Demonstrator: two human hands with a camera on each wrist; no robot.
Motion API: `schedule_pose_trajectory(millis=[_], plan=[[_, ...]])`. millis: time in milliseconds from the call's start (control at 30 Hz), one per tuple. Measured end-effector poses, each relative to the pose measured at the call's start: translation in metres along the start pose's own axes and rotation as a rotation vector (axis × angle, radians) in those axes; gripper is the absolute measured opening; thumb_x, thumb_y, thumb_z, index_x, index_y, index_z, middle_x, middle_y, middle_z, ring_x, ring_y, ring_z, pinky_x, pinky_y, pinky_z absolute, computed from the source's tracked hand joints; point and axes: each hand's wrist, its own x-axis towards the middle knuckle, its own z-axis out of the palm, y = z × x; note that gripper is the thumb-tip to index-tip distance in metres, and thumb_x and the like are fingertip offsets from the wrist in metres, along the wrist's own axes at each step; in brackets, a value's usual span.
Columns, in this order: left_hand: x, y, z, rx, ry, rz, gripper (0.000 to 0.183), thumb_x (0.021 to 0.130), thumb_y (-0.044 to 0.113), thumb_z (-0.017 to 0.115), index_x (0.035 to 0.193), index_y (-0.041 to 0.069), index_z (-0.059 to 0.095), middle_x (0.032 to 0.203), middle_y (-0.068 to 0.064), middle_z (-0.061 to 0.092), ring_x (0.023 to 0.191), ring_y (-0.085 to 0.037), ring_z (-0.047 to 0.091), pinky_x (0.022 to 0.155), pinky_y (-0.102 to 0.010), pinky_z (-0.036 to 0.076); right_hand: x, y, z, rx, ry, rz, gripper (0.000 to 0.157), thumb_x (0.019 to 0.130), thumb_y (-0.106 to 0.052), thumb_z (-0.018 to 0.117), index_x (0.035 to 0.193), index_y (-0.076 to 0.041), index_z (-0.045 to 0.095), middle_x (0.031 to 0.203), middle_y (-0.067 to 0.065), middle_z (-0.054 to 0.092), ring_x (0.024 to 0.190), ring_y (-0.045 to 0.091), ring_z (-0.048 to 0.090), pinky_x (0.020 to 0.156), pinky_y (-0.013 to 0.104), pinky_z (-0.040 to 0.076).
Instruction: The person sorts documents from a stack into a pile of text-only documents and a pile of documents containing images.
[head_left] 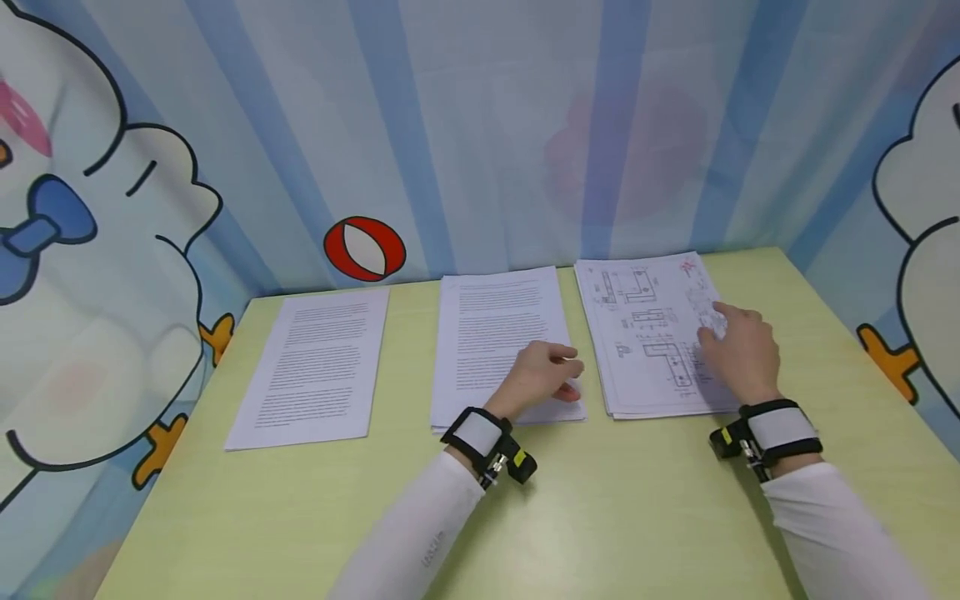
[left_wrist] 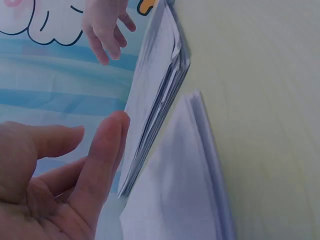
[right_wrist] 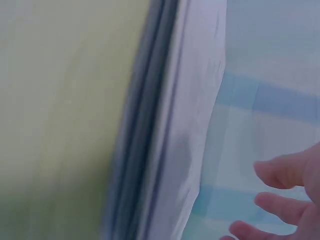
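My left hand [head_left: 534, 377] hovers over the lower right part of the middle stack of printed text pages [head_left: 495, 321], fingers loosely bent and holding nothing. In the left wrist view, a gap shows between its thumb and fingers [left_wrist: 102, 155], with a paper corner [left_wrist: 175, 165] beside them. My right hand [head_left: 744, 354] is over the right edge of a stack of drawing sheets [head_left: 630, 333], which bears line diagrams and a red mark. Its fingers are spread apart in the right wrist view, to the right of the thick layered paper edge [right_wrist: 175, 150].
Another text page [head_left: 315, 367] lies at the left of the pale yellow-green table [head_left: 600, 517]. A blue striped curtain [head_left: 495, 125] with cartoon figures stands right behind the table's back edge. Both wrists wear strapped cameras [head_left: 517, 462].
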Motion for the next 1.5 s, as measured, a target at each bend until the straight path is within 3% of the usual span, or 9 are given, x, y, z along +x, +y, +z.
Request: schedule_pose_trajectory(millis=[100, 233, 400, 667, 867, 1000, 1200, 1300, 1500], plan=[[-0.008, -0.002, -0.023, -0.009, 0.049, 0.057, 0.039, 0.092, 0.021, 0.056, 0.128, 0.004, 0.057, 0.107, -0.016, 0.068, 0.065, -0.016, 0.069, 0.068, -0.033, 0.06, -0.003, -0.022, 0.009, 0.05, 0.075, -0.061, 0.044, 0.091, -0.014, 0.05, 0.13, 0.007, 0.049, 0.125, 0.041, 0.047, 0.109, 0.057, 0.045, 0.079, 0.068, 0.04], [-0.02, -0.009, -0.064, 0.064, 0.177, 0.12, 0.035, 0.093, 0.02, 0.054, 0.124, 0.004, 0.06, 0.101, -0.017, 0.068, 0.065, -0.018, 0.068, 0.066, -0.034, 0.06, -0.007, -0.053, 0.025, 0.144, 0.126, -0.149, 0.04, 0.091, -0.014, 0.05, 0.128, 0.003, 0.053, 0.126, 0.035, 0.05, 0.112, 0.05, 0.046, 0.085, 0.063, 0.039], [-0.042, -0.024, -0.12, 0.166, 0.358, 0.114, 0.033, 0.094, 0.018, 0.051, 0.121, 0.004, 0.062, 0.1, -0.018, 0.069, 0.075, -0.026, 0.069, 0.069, -0.036, 0.059, -0.016, -0.089, 0.046, 0.255, 0.146, -0.251, 0.037, 0.091, -0.014, 0.052, 0.125, 0.0, 0.056, 0.123, 0.028, 0.056, 0.11, 0.043, 0.051, 0.085, 0.056, 0.043], [-0.068, -0.065, -0.2, 0.398, 0.517, 0.069, 0.036, 0.096, 0.023, 0.047, 0.123, 0.004, 0.061, 0.113, -0.017, 0.068, 0.099, -0.028, 0.064, 0.077, -0.04, 0.052, -0.033, -0.145, 0.075, 0.375, 0.013, -0.301, 0.041, 0.092, -0.015, 0.052, 0.131, -0.005, 0.051, 0.13, 0.021, 0.054, 0.119, 0.035, 0.051, 0.095, 0.05, 0.045], [-0.078, -0.095, -0.255, 0.597, 0.571, -0.032, 0.042, 0.096, 0.021, 0.042, 0.127, -0.004, 0.055, 0.127, -0.028, 0.056, 0.113, -0.042, 0.054, 0.088, -0.054, 0.045, -0.046, -0.188, 0.109, 0.383, -0.149, -0.441, 0.044, 0.092, -0.014, 0.051, 0.136, -0.007, 0.046, 0.137, 0.018, 0.05, 0.128, 0.031, 0.045, 0.107, 0.048, 0.037], [-0.084, -0.114, -0.278, 0.659, 0.574, -0.148, 0.046, 0.096, 0.02, 0.041, 0.131, -0.008, 0.048, 0.134, -0.034, 0.046, 0.12, -0.048, 0.044, 0.095, -0.06, 0.039, -0.054, -0.214, 0.127, 0.495, -0.3, -0.432, 0.046, 0.093, -0.016, 0.05, 0.138, -0.01, 0.044, 0.141, 0.014, 0.048, 0.129, 0.029, 0.045, 0.105, 0.046, 0.04], [-0.09, -0.142, -0.297, 0.622, 0.511, -0.351, 0.056, 0.096, 0.024, 0.04, 0.138, -0.012, 0.035, 0.14, -0.036, 0.037, 0.129, -0.051, 0.033, 0.104, -0.062, 0.03, -0.058, -0.245, 0.147, 0.703, -0.616, -0.254, 0.051, 0.093, -0.023, 0.052, 0.142, -0.016, 0.04, 0.145, 0.013, 0.043, 0.131, 0.027, 0.044, 0.107, 0.043, 0.04], [-0.095, -0.151, -0.303, 0.631, 0.447, -0.381, 0.063, 0.095, 0.027, 0.041, 0.139, -0.015, 0.027, 0.142, -0.039, 0.03, 0.13, -0.053, 0.027, 0.105, -0.063, 0.027, -0.06, -0.256, 0.156, 0.771, -0.747, -0.154, 0.054, 0.093, -0.026, 0.053, 0.143, -0.018, 0.038, 0.147, 0.015, 0.039, 0.132, 0.028, 0.043, 0.107, 0.044, 0.038], [-0.099, -0.161, -0.304, 0.622, 0.387, -0.387, 0.068, 0.094, 0.029, 0.043, 0.142, -0.014, 0.02, 0.144, -0.04, 0.022, 0.131, -0.055, 0.021, 0.106, -0.066, 0.023, -0.069, -0.268, 0.174, 0.855, -0.888, -0.018, 0.053, 0.092, -0.025, 0.055, 0.142, -0.018, 0.041, 0.147, 0.015, 0.038, 0.124, 0.03, 0.05, 0.105, 0.044, 0.04]])
